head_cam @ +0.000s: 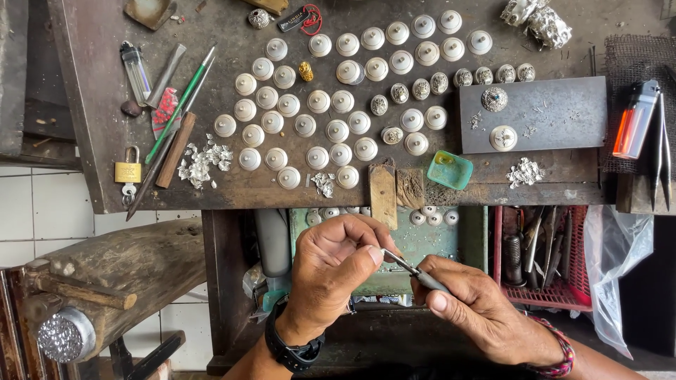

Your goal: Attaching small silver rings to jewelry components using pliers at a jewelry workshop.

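Below the scarred edge of a wooden workbench [211, 190], a person's left hand [331, 271] curls its fingers shut around something small that the frame hides inside the grip, while the right hand [479, 309] pinches a slim metal tool [415, 271] between thumb and fingers, its tip touching the left fingertips. Both hands hover over an open drawer [415, 246] holding a few pale round caps. Above them, rows of domed silver buttons [338, 105] cover the bench, some plain, some ornate, beside a dark metal plate [549, 112] bearing two more, a teal dish [451, 169], scattered silver scraps [201, 162], files and rods [176, 112], a brass padlock [128, 171] and an orange lighter [634, 119]. The risk appears plain: a slip of the pointed tip could jab the left fingers or scratch the hidden piece, and a loosened pinch could drop it into the cluttered drawer, where it might be hard to find.
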